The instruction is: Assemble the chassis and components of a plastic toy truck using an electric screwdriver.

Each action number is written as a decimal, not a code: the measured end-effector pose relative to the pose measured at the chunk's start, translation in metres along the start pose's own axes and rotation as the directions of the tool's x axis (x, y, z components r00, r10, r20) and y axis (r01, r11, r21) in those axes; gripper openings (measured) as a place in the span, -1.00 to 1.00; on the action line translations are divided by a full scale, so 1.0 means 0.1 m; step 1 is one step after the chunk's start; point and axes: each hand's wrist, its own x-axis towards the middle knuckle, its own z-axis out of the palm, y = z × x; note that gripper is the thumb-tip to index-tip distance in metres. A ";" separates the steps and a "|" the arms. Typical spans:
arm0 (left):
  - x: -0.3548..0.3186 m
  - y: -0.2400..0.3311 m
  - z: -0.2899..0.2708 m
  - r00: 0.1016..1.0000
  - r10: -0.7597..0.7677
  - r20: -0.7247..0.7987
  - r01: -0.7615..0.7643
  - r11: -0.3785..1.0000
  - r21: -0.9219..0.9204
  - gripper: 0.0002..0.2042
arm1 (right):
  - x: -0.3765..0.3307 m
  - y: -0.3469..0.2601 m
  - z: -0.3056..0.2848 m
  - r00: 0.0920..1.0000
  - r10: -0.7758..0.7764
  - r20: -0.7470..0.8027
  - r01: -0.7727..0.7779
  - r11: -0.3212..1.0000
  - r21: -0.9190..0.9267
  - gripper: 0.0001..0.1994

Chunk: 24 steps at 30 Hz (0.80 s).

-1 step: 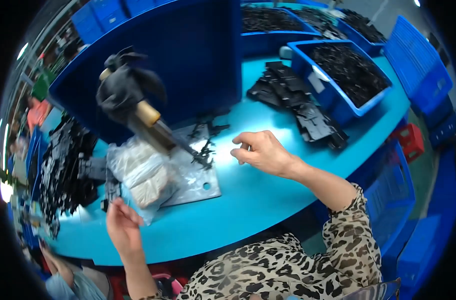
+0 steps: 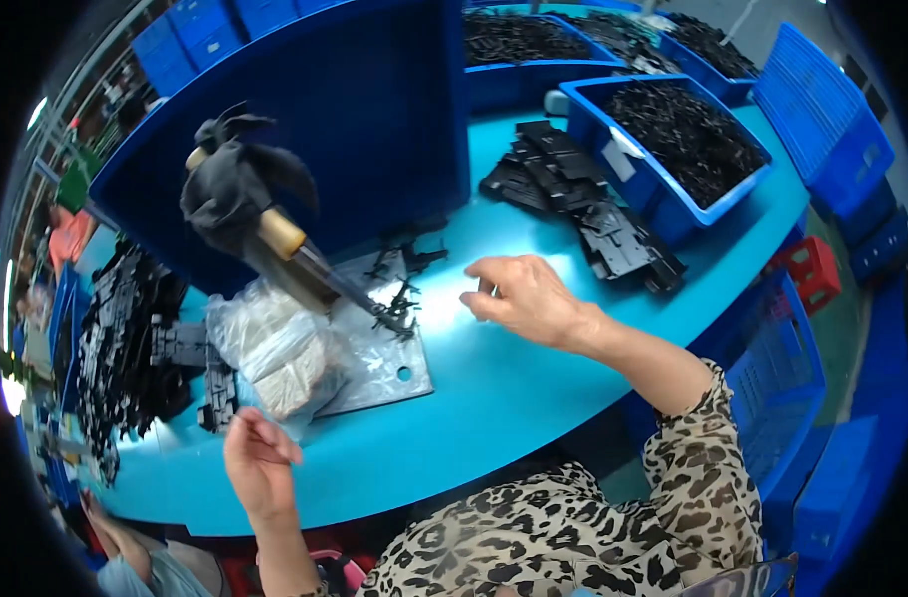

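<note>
Text: none legible | white tag [image 2: 623, 157] on blue bin [image 2: 663, 207] — unreadable

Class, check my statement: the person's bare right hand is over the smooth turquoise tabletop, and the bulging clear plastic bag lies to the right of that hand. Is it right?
Not quite: the head view shows the bulging clear plastic bag to the left of the bare right hand, which is indeed over the smooth turquoise tabletop.
</note>
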 end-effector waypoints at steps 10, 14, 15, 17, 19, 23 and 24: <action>-0.07 -0.48 0.56 0.930 -0.299 0.215 0.295 0.954 0.049 -0.79 | 0.08 0.76 -0.84 0.855 0.187 -0.483 -0.449 0.733 -0.511 -0.49; -0.12 -0.55 0.69 0.894 -0.368 0.257 0.366 0.929 0.055 -0.79 | 0.31 1.12 -0.98 0.830 0.473 -0.297 -0.556 0.747 -0.365 -0.58; -0.11 -0.57 0.69 0.886 -0.380 0.264 0.380 0.923 0.054 -0.79 | 0.34 1.15 -0.94 0.813 0.454 -0.365 -0.566 0.762 -0.314 -0.56; -0.12 -0.61 0.68 0.882 -0.396 0.254 0.394 0.917 0.061 -0.79 | 0.38 1.18 -0.94 0.800 0.476 -0.365 -0.585 0.756 -0.295 -0.56; -0.13 -0.63 0.68 0.877 -0.414 0.243 0.411 0.909 0.067 -0.78 | 0.41 1.20 -0.93 0.786 0.502 -0.361 -0.604 0.748 -0.275 -0.55; -0.11 -0.72 0.71 0.842 -0.464 0.276 0.463 0.883 0.073 -0.77 | 0.43 1.19 -0.95 0.742 0.541 -0.395 -0.623 0.774 -0.109 -0.62; -0.11 -0.73 0.73 0.827 -0.483 0.287 0.482 0.873 0.080 -0.77 | 0.43 1.16 -0.97 0.749 0.551 -0.368 -0.617 0.783 -0.081 -0.62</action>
